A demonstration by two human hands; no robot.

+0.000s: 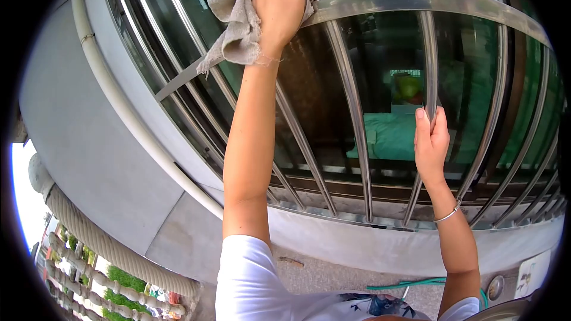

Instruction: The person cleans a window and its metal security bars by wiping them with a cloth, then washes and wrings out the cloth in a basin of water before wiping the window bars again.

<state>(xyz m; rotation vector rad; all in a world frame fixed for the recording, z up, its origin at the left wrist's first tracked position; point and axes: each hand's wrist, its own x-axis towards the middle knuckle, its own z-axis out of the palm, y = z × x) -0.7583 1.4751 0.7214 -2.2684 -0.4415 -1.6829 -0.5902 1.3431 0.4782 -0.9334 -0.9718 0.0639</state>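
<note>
High on the window grille, my left hand (279, 9) is closed round a grey-beige cloth (241, 30) and presses it against the horizontal metal rail (380, 3). Loose folds and a frayed corner of the cloth hang to the left of the wrist. Lower and to the right, my right hand (431, 145) grips one upright metal bar (429, 59), the thumb and fingers wrapped round it. Behind the bars is dark, reflective window glass (380, 53).
A pale pipe (122, 116) runs down the grey wall (95, 125) at left. Beyond it stands a balustrade (107, 285) with a rope-like column (107, 232). On the floor below lie a green hose (410, 283), a small round dish (495, 287) and a brown scrap (291, 261).
</note>
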